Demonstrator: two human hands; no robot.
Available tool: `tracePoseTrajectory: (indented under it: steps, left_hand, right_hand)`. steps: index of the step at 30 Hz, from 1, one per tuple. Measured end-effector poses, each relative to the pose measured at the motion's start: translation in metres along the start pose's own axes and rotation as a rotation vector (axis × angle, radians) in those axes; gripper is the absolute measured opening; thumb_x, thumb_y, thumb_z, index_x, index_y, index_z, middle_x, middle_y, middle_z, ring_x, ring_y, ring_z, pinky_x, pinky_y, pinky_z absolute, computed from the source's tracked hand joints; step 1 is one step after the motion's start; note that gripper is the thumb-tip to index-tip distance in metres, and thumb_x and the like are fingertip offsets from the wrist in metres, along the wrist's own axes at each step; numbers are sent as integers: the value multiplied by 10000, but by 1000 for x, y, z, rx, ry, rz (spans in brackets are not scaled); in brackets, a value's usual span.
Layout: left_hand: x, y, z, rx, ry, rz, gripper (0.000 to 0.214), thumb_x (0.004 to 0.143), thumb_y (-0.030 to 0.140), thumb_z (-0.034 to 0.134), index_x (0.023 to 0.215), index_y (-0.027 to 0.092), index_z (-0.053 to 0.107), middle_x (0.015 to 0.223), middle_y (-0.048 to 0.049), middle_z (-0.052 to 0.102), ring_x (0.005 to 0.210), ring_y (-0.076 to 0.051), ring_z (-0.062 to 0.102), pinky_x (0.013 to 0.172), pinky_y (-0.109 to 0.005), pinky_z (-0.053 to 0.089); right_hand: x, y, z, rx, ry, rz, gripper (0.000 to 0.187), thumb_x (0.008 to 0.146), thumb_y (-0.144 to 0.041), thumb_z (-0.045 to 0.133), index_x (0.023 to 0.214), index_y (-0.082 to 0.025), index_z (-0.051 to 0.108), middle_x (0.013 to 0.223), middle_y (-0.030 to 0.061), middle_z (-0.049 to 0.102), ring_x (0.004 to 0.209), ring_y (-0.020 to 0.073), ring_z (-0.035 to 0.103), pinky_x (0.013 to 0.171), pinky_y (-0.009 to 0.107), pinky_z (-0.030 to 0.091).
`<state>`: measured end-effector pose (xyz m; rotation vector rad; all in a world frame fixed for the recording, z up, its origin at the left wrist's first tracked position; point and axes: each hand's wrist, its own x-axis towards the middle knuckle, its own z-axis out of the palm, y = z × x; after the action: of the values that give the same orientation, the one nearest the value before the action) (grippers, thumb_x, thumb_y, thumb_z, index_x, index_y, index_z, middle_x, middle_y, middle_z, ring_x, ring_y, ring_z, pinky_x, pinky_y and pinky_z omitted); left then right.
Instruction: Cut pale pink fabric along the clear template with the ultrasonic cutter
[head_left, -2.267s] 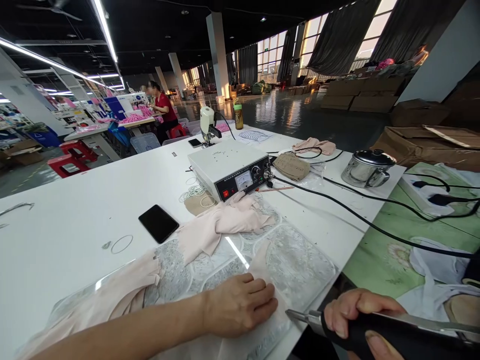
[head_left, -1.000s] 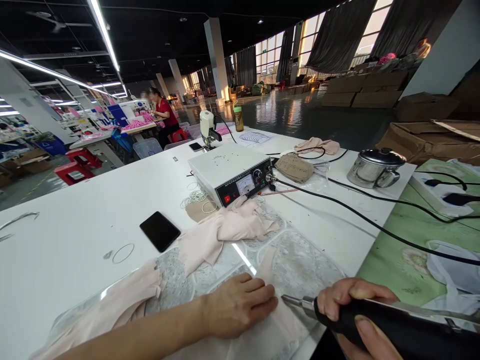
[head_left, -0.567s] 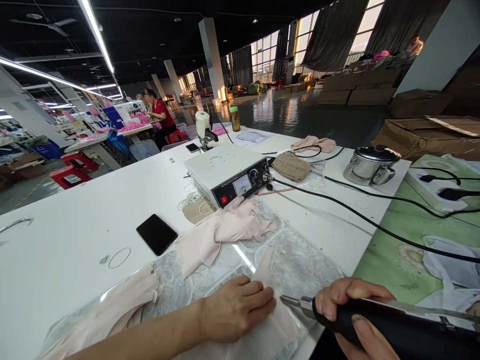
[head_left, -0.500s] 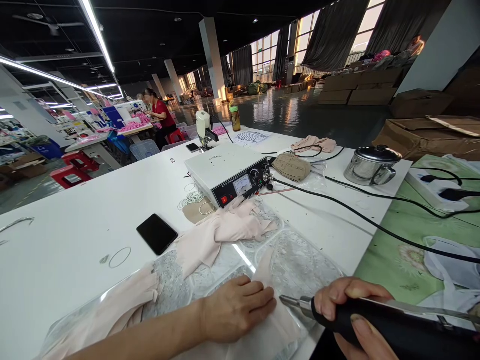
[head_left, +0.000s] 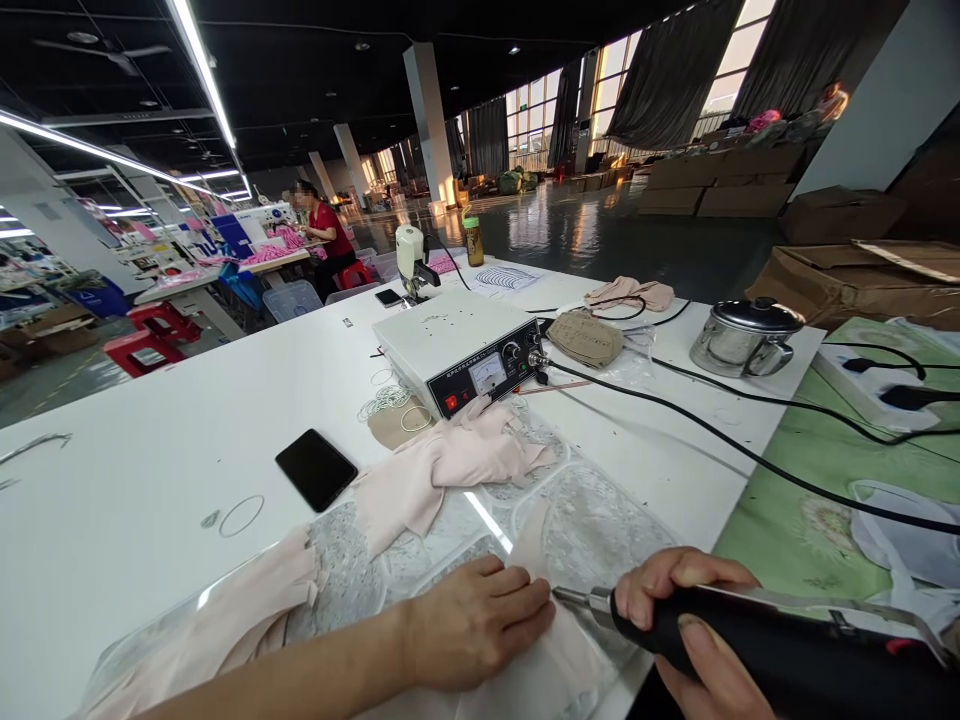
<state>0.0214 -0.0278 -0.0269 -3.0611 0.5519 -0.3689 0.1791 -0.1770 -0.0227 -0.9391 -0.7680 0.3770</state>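
Note:
A piece of pale pink fabric (head_left: 574, 645) lies over a clear template sheet (head_left: 600, 520) near the table's front edge. My left hand (head_left: 484, 620) presses down on this fabric with its fingers curled together; the fingertips are partly hidden. In my right hand (head_left: 690, 610) is a black handheld ultrasonic cutter (head_left: 757, 640), with fingers and thumb wrapped round its body. Its metal tip (head_left: 574, 597) points left and meets the fabric's edge, close beside my left fingers. More pink fabric pieces (head_left: 457, 460) lie bunched on the sheet, and others (head_left: 232, 610) lie stacked at its left.
Behind the sheet stands a white control box (head_left: 457, 345) with a meter. A black cable (head_left: 720, 435) runs from it to the right. A phone (head_left: 316, 470), a lidded glass mug (head_left: 746, 340) and a power strip (head_left: 874, 385) lie around. A co-worker (head_left: 328, 235) sits far left.
My right hand and the cutter have shifted slightly left, bringing the tip nearer my left fingers. My left hand stays on the fabric. The view has tilted very slightly.

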Motion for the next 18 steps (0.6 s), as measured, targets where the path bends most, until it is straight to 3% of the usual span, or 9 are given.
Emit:
tracePoseTrajectory:
  steps: [12,18]
  left_hand:
    - [0,2,-5,-15,-30,-20,293,996,133,322,1162,58,551,1170,-143,621,878,-187,584,708,-308,464]
    - [-14,13,-13,-33,-16,-117,290,986,134,346,1193,63,537,1161,-154,627,1031,-219,584,856,-322,461]
  right_hand:
    - [3,2,1,29,-39,6,17,894,-246,537,879,-243,529,721,-9,544,585,142,575,556,312,519]
    - [-8,-1,-10,87,-55,106,21,873,-246,539,893,-246,541,749,7,545,585,162,573,561,365,538]
